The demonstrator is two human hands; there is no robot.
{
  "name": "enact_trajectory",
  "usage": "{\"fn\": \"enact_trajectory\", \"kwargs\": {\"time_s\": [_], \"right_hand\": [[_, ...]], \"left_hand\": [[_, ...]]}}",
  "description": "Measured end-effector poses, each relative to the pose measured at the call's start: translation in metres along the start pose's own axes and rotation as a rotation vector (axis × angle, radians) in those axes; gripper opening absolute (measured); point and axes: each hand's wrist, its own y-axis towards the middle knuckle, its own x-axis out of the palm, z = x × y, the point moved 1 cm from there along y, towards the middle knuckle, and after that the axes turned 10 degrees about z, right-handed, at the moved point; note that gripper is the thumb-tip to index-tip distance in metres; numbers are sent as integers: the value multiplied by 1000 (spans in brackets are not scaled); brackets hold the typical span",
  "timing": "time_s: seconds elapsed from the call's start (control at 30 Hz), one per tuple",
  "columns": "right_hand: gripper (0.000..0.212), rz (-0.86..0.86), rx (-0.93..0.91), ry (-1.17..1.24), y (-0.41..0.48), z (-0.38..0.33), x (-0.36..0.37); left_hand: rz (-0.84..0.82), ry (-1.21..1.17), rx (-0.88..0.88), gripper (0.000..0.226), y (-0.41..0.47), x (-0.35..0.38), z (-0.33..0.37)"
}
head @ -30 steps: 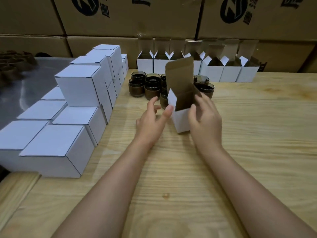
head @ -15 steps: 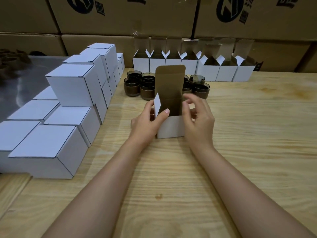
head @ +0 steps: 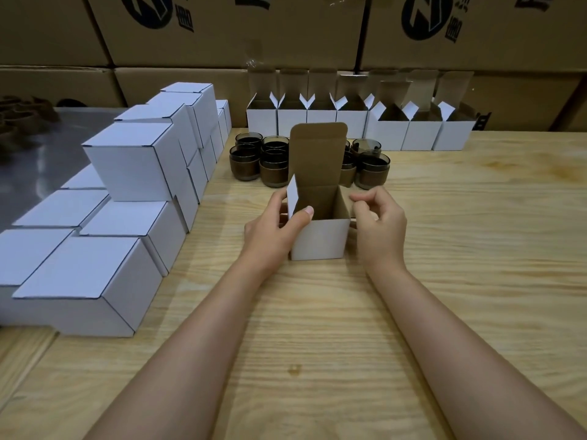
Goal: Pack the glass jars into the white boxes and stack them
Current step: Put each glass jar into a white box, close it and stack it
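The box [head: 320,239] stands upright on the table [head: 476,249], lid flap raised. The left hand [head: 273,227] grasps it from 9 o'clock, thumb hooked over the near rim. The right hand [head: 378,223] sits curled against the box's 3 o'clock wall, and I cannot tell whether it pinches anything. Jars [head: 276,166] cluster just behind the box at 12 o'clock, and closed boxes [head: 133,160] are stacked off at 9 to 10 o'clock.

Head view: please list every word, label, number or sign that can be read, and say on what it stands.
Brown cartons: a dark round logo and dark characters, cut by the picture's edge; not readable.
Open white box, closed white boxes, glass jars: no print visible.
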Motion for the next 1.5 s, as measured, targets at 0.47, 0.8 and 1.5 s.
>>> {"fn": "enact_trajectory", "kwargs": {"time_s": [0.47,0.8,1.5], "right_hand": [[36,-237,-38,90,0,0,2],[41,-294,209,330,6,-1,-2],[51,-540,357,418,17,-11,-11]], "left_hand": [[440,400,231,57,-13,6,20],[333,-226,-12,35,-6,7,12],[159,-313,66,16,-18,12,15]]}}
